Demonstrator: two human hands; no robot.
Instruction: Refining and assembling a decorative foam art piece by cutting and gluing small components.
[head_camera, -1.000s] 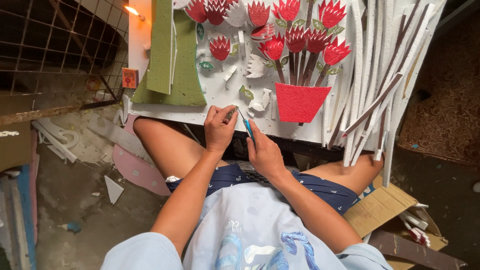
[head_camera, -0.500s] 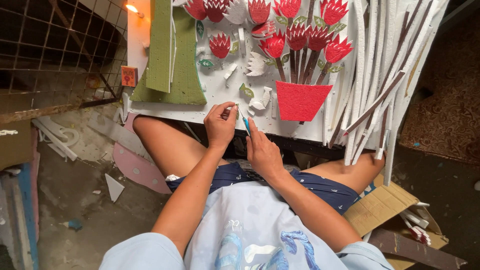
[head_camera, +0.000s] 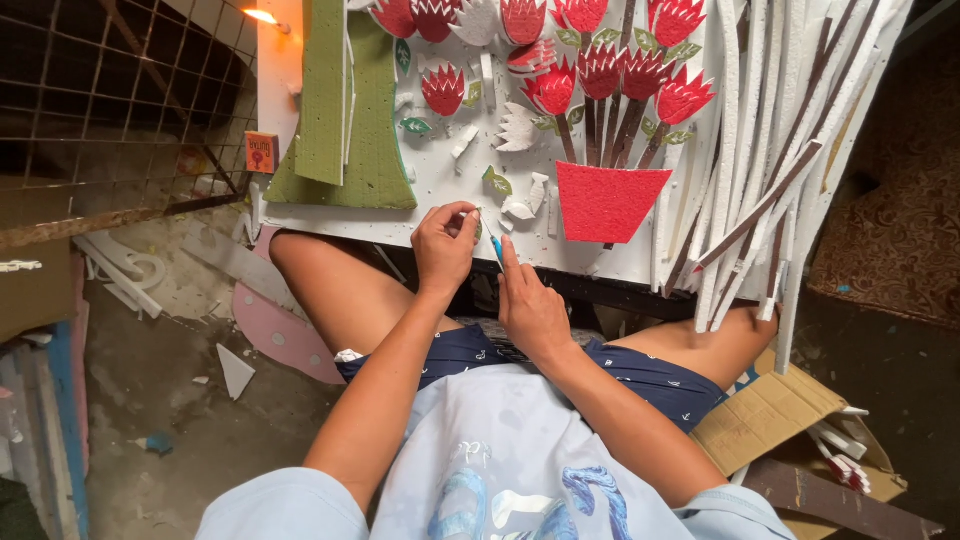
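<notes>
The right hand (head_camera: 530, 305) rests at the near edge of the white foam board (head_camera: 440, 175), fingers closed around a thin blue knife (head_camera: 497, 249), index finger stretched along it. Just beside it, the left hand (head_camera: 445, 245) pinches a small white foam piece (head_camera: 470, 217) between thumb and bent fingers. Farther on the rough board lie a red foam pot (head_camera: 607, 200), red spiky flowers (head_camera: 600, 70) and flat green sheets (head_camera: 345, 110). Long white foam strips (head_camera: 770, 190) crowd the right edge.

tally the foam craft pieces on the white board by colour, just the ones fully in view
Red pot: 1
Red flower heads clustered above the pot, first at: 4
Lone red flower head to their left: 1
Green foam slabs: 2
Total: 8; flowers cut off at the top edge not counted.
</notes>
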